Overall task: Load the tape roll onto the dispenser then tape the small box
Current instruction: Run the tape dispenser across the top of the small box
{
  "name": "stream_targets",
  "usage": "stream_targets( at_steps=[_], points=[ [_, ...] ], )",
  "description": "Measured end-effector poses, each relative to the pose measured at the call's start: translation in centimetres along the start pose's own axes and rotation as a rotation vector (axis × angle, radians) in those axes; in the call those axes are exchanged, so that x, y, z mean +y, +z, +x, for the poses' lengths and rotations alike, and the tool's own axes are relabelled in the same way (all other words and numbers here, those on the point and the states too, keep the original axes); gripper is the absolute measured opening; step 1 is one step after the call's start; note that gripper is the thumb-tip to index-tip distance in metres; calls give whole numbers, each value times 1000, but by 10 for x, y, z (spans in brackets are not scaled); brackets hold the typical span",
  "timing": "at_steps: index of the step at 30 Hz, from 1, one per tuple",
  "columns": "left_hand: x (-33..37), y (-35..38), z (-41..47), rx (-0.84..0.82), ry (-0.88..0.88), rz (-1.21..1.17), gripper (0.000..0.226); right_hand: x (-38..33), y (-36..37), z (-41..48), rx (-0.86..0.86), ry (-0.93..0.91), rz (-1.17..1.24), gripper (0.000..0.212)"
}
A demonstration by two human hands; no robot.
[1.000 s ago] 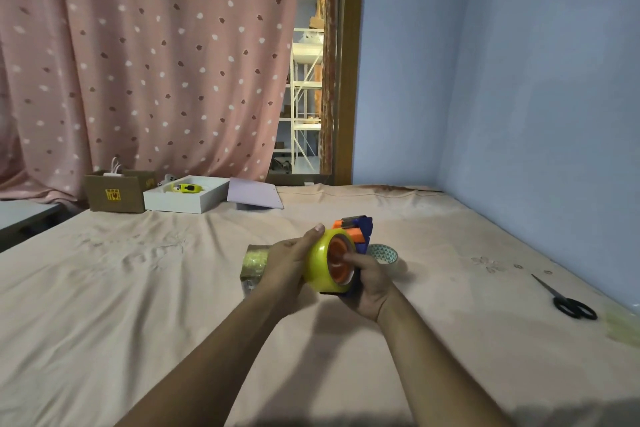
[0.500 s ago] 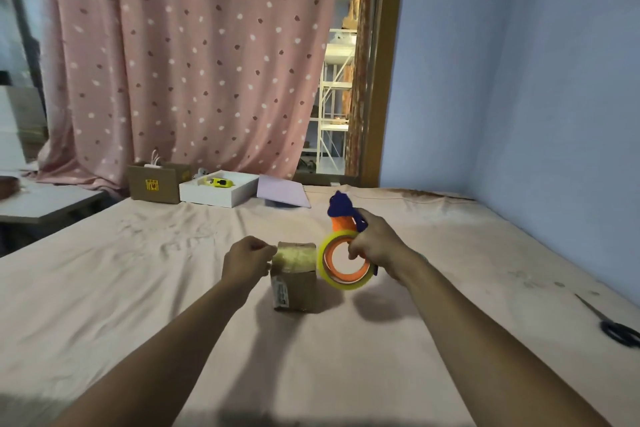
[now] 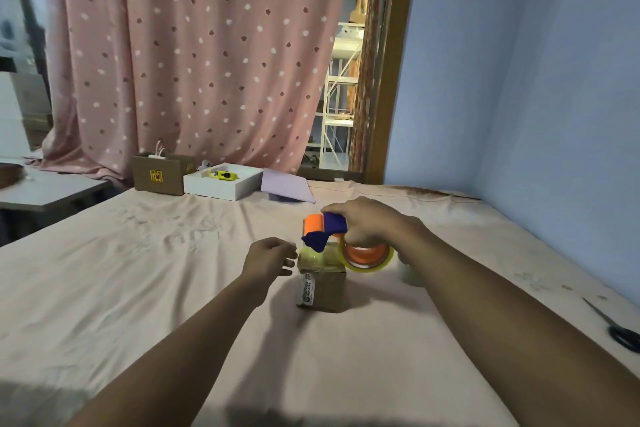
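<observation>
Tape roll [image 3: 370,258], yellowish on its orange hub, sits loaded in the blue-and-orange dispenser [image 3: 323,229], which the right hand [image 3: 369,221] grips from above with fingers wrapped round it, its blue nose over the small box [image 3: 322,282] at table centre. Left hand [image 3: 268,258] hovers at the box's 9 o'clock, fingers loosely curled, holding nothing.

Dispenser [image 3: 325,230] atop small box [image 3: 322,282]
</observation>
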State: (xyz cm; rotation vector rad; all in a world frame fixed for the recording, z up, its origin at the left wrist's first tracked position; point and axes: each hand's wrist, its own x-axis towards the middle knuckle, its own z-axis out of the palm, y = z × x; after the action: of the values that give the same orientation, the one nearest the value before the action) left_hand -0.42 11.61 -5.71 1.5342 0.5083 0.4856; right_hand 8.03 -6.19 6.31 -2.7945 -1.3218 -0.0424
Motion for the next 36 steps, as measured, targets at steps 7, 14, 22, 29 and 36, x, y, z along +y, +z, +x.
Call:
stream_targets(
  at_steps=[7,14,22,29,36],
  points=[
    [24,-17,6,-182,-201,-294,60,-4,-6,12,-21,-37,-130,73],
    [24,-19,4,-195,-161,-384,25,-7,-9,22,-28,-60,-161,78],
    [21,-26,6,-184,-150,-319,33,-8,-6,29,-67,-61,-175,73],
    [15,-23,11,-155,-135,-260,16,-7,-3,34,-93,-45,-206,68],
    [4,-17,14,-176,-211,-301,10,-1,-3,36,-118,-49,-205,70]
  ],
)
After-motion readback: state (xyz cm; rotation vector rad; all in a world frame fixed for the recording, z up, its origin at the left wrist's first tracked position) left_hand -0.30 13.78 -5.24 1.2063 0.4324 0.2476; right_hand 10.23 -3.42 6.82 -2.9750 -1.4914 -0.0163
